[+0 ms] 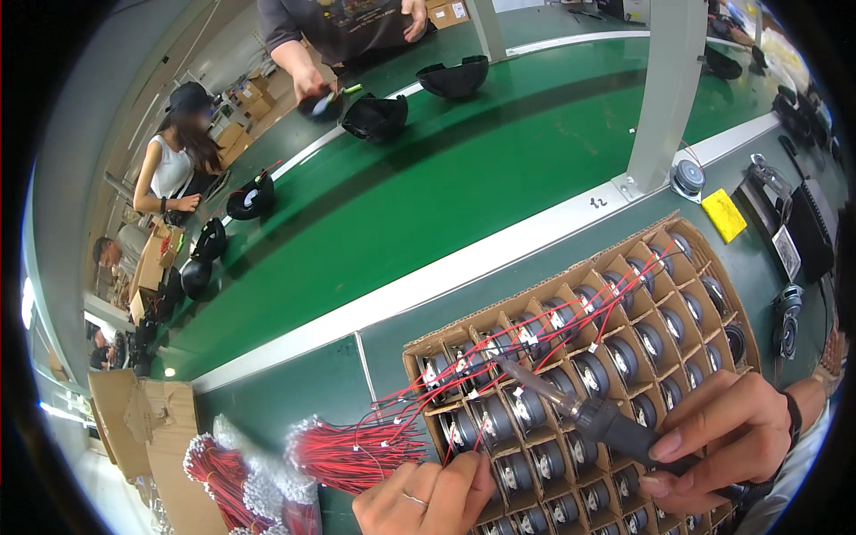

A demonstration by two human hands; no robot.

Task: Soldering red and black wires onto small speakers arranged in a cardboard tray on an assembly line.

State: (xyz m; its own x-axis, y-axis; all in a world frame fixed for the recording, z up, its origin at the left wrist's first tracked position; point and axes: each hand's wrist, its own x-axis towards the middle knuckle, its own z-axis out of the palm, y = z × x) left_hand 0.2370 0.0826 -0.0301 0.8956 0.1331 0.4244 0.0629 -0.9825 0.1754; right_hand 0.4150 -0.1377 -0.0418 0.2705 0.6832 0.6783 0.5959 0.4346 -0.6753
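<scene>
My right hand (727, 437) is wrapped round the dark handle of a soldering iron (615, 428). The iron's metal tip points up and left over a cardboard divider box (571, 283) packed with small round speakers (592, 373). At the box's lower left, my left hand (428, 499) pinches a thin red wire (482, 430) beside a speaker in the second row. More red wires with small white connectors (474, 393) lie across the top rows, some running to the speakers' terminals. The fingertips partly hide the pinched end of the wire.
Bundled red-and-black wires (357, 453) lie left of the box, near an opened carton (174, 428). A loose speaker (688, 178) and yellow sponge (723, 216) sit by a metal post (664, 98). Beyond, a green conveyor belt (401, 214) carries black shells (374, 118); other people work alongside.
</scene>
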